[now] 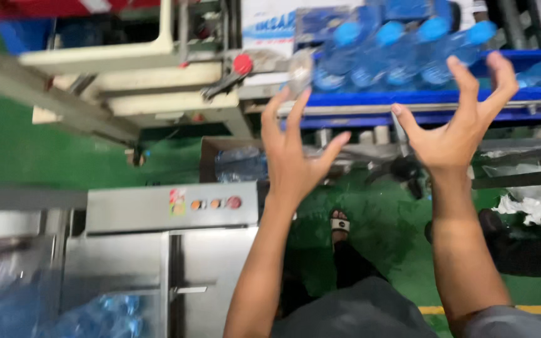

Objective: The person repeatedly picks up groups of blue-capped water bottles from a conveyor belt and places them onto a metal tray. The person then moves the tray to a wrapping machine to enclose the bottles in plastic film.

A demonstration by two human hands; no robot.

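Two hands of mine are up in front of me, both empty. My left hand [292,156] has its fingers spread and slightly curled, and my right hand [455,125] is opened wide like a claw, reaching toward the bottles. Below them I see my sandalled foot [340,223] on the green floor [383,219]. To my left stands a steel cabinet [170,250] with a row of round buttons. Farther out, a cluster of clear water bottles with blue caps [402,56] sits on the blue conveyor [433,100], just beyond my fingertips. I judge the risk to be a clumsy grab: taking several at once with spread fingers could tip one off the edge, or knock the loose bottle [300,70] lying near my left fingertips.
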